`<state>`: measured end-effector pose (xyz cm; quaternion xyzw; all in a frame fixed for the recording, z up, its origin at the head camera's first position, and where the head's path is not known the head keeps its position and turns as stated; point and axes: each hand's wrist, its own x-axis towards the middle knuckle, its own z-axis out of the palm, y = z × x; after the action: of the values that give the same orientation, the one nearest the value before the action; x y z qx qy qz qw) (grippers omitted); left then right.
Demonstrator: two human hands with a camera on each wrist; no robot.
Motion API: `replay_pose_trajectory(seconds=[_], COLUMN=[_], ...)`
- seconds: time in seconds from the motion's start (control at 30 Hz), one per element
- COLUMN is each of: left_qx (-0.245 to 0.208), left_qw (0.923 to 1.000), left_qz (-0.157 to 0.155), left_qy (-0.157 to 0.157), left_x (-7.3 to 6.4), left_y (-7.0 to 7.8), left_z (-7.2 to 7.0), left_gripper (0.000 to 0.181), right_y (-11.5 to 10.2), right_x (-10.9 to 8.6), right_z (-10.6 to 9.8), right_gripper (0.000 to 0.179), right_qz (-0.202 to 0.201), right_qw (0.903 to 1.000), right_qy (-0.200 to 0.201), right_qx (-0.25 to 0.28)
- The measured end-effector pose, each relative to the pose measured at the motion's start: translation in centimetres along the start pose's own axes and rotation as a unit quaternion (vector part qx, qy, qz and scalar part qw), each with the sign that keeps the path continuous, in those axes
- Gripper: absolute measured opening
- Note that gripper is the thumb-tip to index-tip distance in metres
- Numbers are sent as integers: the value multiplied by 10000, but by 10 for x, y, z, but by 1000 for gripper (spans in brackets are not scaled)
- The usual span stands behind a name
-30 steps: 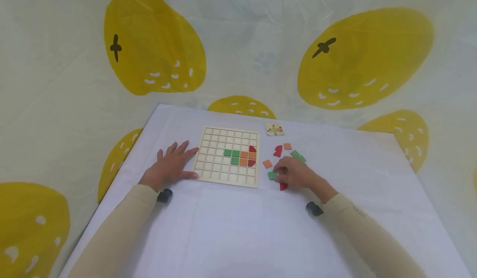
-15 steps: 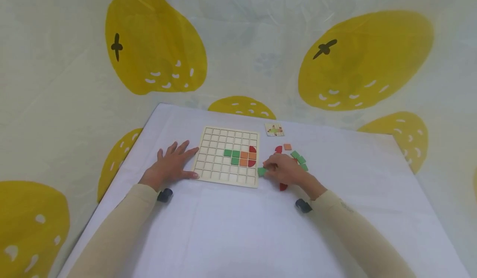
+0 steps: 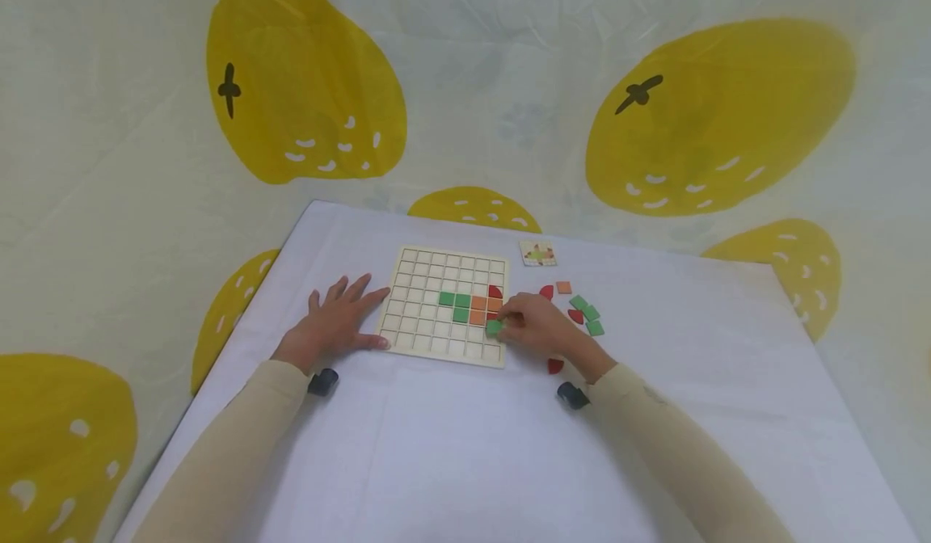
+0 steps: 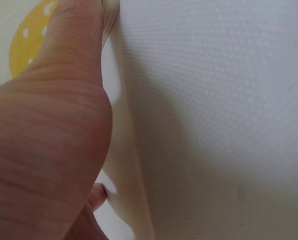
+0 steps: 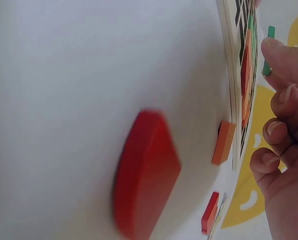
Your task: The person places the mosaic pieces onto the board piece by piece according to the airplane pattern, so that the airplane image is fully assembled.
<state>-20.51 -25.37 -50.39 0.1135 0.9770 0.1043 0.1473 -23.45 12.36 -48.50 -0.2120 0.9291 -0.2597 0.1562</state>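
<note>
My right hand pinches a green square tile between thumb and finger, over the right side of a wooden grid board. In the right wrist view the tile stands on edge above the board, and the other fingers are curled. On the board lie green tiles, orange tiles and a red quarter-circle piece; another red piece is partly hidden by my right hand. My left hand lies with fingers spread at the board's left edge, its thumb and a fingertip at the rim.
Right of the board lie loose green tiles, an orange tile and red pieces. A small pattern card rests behind them. The white table ends at a curtain with yellow fruit prints.
My right hand has moved left with the green tile, from among the loose pieces to over the board's right side. The left hand has stayed in place.
</note>
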Motion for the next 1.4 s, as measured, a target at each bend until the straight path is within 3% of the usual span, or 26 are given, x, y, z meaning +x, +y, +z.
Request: replay_pose_trajectory(seconds=[0.3, 0.7, 0.97, 1.17, 1.4], left_qx=[-89, -27, -33, -60, -63], left_qw=[9999, 10000, 10000, 10000, 10000], left_qz=[31, 40, 11, -50, -65], left_qy=[-37, 8, 46, 12, 10], left_x=[1, -2, -1, 0, 0], left_y=[-2, -1, 0, 2, 1], left_z=[1, 1, 0, 1, -1], left_gripper=[102, 102, 101, 101, 101], right_y=[-12, -20, -25, -29, -34], right_x=[10, 22, 29, 34, 42], right_z=[5, 14, 14, 18, 21], right_gripper=[21, 22, 15, 27, 23], right_qz=[-57, -206, -468, -202, -226], right_qw=[9998, 9997, 9988, 9997, 9997], right_qy=[-38, -57, -48, -87, 84], right_qx=[191, 78, 142, 104, 32])
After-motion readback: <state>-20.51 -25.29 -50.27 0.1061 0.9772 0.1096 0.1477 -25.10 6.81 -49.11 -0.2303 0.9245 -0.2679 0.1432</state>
